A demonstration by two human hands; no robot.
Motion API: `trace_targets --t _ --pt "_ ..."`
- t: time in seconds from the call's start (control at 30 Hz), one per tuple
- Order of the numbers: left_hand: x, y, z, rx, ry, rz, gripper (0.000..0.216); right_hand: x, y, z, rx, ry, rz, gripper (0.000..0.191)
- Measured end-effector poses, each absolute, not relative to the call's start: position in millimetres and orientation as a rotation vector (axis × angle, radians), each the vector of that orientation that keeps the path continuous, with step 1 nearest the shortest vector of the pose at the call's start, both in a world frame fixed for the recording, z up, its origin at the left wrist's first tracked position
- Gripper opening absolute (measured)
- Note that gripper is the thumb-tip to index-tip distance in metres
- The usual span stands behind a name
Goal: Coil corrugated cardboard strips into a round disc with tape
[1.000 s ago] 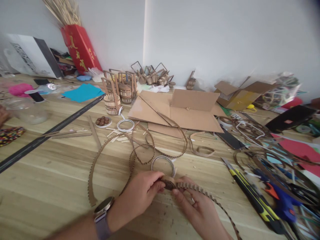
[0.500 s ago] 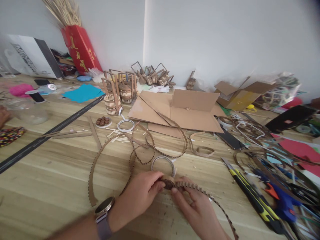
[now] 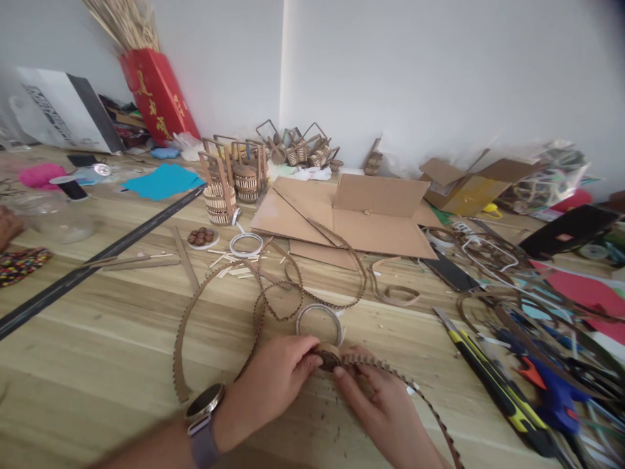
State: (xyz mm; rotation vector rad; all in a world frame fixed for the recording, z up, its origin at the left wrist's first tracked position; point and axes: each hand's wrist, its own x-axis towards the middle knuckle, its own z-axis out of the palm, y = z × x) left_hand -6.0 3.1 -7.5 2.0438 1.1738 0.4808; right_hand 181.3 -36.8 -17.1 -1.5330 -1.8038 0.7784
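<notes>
Between my two hands, low in the head view, is a small brown roll [image 3: 329, 357] of corrugated cardboard strip, its wound edge facing me. My left hand [image 3: 276, 374], with a watch on the wrist, pinches the roll's left side. My right hand [image 3: 383, 404] is closed at its right side, thumb against the roll. A corrugated cardboard strip [image 3: 420, 391] runs from the roll over my right fingers and down to the right. Just beyond my fingers lies a tape roll [image 3: 319, 319]. Loose corrugated strips [image 3: 183, 339] curl over the table to the left and behind.
A yellow-and-black utility knife [image 3: 493, 378] and a blue glue gun [image 3: 556, 397] lie on the right. Flattened cardboard [image 3: 381, 225] and small wooden buckets [image 3: 219, 198] stand further back. A dish of brown balls [image 3: 201, 238] sits left of centre. Another person's hand [image 3: 8, 225] shows at the left edge.
Almost nothing differs. My fingers and the small roll have shifted only very slightly.
</notes>
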Motion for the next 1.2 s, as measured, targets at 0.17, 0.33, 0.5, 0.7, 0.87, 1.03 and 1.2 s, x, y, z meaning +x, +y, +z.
trace_targets --t 0.17,0.33,0.5,0.7,0.87,1.03,1.2 --pt "-5.5 3.6 -7.5 2.057 1.174 0.471 0.021 182.0 -38.0 -17.8 -1.533 -1.813 0.774 0.028" --pt "-5.7 3.4 -7.5 2.059 1.154 0.484 0.021 183.3 -37.4 -15.6 -1.495 -1.840 0.756 0.027" --pt "-6.0 2.8 -7.4 2.050 1.143 0.511 0.019 186.2 -36.5 -14.6 -1.426 -1.881 0.658 0.032" --pt "-5.3 4.3 -5.3 2.032 1.124 0.527 0.018 189.0 -36.1 -16.4 -1.426 -1.861 0.630 0.032" --pt "-5.9 3.3 -6.3 2.033 1.126 0.545 0.017 189.1 -34.1 -15.5 -1.375 -1.867 0.625 0.028" --pt "-6.0 3.1 -6.5 2.034 1.123 0.548 0.017 191.0 -34.1 -17.3 -1.367 -1.902 0.593 0.024" --pt "-6.0 3.3 -8.2 2.053 1.148 0.529 0.017 194.9 -34.1 -18.5 -1.400 -1.896 0.546 0.024"
